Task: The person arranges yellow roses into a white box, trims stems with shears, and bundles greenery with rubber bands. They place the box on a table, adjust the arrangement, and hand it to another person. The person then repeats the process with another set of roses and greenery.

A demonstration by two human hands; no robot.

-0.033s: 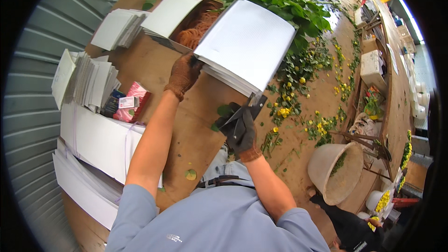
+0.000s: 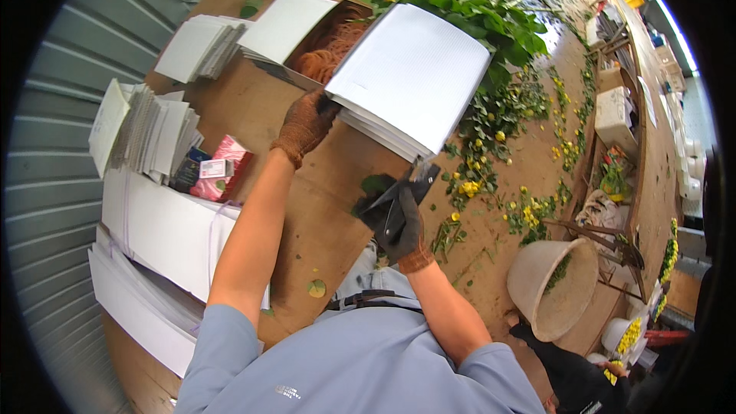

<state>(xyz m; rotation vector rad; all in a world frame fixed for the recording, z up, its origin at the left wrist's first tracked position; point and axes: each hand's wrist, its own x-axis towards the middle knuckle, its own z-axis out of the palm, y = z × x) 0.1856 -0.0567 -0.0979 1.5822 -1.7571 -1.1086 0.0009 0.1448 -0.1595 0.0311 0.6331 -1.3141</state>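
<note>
Almost nothing moved, left hand gripping one white stack, right hand clasping one dark tool

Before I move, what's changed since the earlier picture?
Very little: the whole view has slid slightly right, most likely a small head movement. Nothing was taken hold of or let go. The left hand still grips the left corner of the white stack, and the right hand still holds the black tool at its near corner. The tub stayed put.
</note>
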